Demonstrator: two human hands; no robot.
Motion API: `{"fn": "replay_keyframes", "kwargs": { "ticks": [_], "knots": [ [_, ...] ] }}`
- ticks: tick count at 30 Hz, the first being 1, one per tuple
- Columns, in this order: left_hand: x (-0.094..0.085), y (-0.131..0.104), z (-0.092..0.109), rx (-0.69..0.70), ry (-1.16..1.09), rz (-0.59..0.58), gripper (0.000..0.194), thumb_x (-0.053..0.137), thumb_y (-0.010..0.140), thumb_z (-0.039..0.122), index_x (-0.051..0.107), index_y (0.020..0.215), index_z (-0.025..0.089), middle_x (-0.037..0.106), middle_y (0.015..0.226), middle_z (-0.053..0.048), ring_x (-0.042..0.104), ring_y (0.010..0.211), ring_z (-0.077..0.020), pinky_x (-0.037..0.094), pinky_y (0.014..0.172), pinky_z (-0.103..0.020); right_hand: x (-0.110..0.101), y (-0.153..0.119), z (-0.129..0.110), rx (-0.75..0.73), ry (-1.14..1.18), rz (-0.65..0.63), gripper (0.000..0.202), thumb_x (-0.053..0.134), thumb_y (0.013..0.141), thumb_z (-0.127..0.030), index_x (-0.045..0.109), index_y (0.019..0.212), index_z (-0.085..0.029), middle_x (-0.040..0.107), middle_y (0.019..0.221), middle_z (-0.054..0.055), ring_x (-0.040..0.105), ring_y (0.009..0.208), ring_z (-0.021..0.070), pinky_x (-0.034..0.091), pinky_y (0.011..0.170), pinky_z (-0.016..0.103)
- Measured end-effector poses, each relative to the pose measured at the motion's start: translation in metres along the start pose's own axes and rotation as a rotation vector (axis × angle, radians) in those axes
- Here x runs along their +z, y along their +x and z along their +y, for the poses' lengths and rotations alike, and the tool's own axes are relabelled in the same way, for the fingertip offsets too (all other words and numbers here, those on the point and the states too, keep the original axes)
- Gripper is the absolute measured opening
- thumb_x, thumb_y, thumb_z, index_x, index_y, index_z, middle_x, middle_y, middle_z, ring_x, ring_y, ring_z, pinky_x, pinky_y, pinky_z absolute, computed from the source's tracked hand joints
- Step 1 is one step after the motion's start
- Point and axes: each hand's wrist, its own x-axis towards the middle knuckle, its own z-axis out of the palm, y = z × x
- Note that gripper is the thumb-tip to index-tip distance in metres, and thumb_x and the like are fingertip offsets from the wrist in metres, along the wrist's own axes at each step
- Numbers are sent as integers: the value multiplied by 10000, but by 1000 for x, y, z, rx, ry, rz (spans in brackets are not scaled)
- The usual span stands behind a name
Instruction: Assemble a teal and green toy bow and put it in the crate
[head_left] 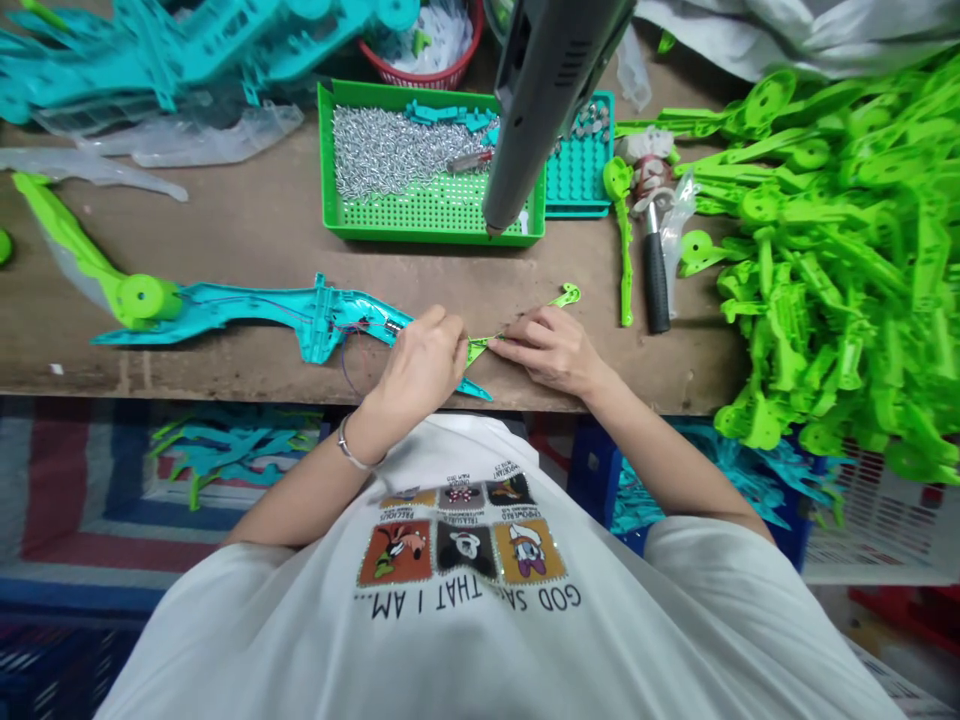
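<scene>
A long turquoise plastic part [262,303] lies across the bench near its front edge, with thin wires [352,335] running along it and looping off its lower side. My left hand [429,362] is closed over the right end of this part, its fingertips pinched at a small green piece [477,350]. On the other side, my right hand [551,350] holds the same green piece between thumb and fingers. The hooked end of a green piece [568,295] sticks out above my right hand. A green part with a round hub [146,297] joins the turquoise part's left end.
Behind the hands stands a green tray [435,238] of screws, with a grey tool [536,110] hanging over it. A black-handled hammer [655,280] and a green part [624,250] lie to the right, beside a big green pile [847,250]. Turquoise parts [195,50] are heaped back left.
</scene>
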Motion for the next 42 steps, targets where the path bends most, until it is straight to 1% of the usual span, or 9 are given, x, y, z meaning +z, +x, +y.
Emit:
{"fn": "replay_keyframes", "kwargs": {
  "ticks": [4,8,13,15,20,24,30,34,42],
  "knots": [
    [-2,7,7,-38,78,-60,197,534,890,126,727,850,115,712,871,-136,685,805,-242,518,728,-349,1,1,0,-7,9,19,375,469,1004,-158,695,1272,-290,755,1026,38,599,933,199,505,796,382],
    [-8,4,18,-54,183,-143,272,468,927,96,737,885,106,715,891,-153,698,754,-246,486,624,-332,0,3,-1,19,8,-2,365,465,1007,-176,711,1248,-297,744,1025,43,572,907,202,470,768,381],
    [-23,-4,24,90,270,-358,330,398,964,56,724,988,99,695,1013,-167,709,824,-263,456,595,-322,-1,5,-3,43,69,44,333,492,1012,-214,724,1223,-325,722,978,42,535,890,198,427,741,365],
    [-27,-8,18,150,270,-392,323,398,975,58,717,1008,105,685,1063,-159,699,870,-252,458,617,-313,-1,4,-3,69,106,50,320,512,1010,-237,720,1228,-346,711,952,41,524,891,196,419,745,362],
    [-28,-18,-12,234,184,-312,301,414,991,92,702,1056,150,679,982,-98,651,779,-191,429,628,-286,1,4,-2,79,92,42,333,513,1001,-219,722,1218,-359,704,925,40,509,881,194,409,737,362],
    [-25,-19,-27,178,138,-212,295,409,977,91,702,986,125,660,860,-95,643,754,-207,443,654,-306,-1,6,-3,41,36,59,344,491,995,-175,740,1181,-322,702,907,44,508,868,199,402,719,358],
    [-24,-7,-26,34,70,-120,192,514,963,161,697,920,121,698,927,-127,672,853,-244,489,754,-345,-6,8,-2,39,64,48,373,509,971,-148,732,1204,-334,699,895,45,507,851,199,396,703,359],
    [-27,-1,-29,11,44,-137,172,555,962,190,704,912,120,707,921,-123,675,877,-247,489,784,-347,-8,9,0,47,50,17,390,511,953,-137,732,1207,-333,702,891,46,499,813,198,390,673,363],
    [-30,-1,-28,-14,211,-170,219,524,1003,235,715,1008,129,700,1035,-124,688,892,-263,427,665,-338,-11,12,-2,6,-18,44,366,527,928,-103,751,1152,-286,707,878,47,491,803,197,405,663,351]
  ]
}}
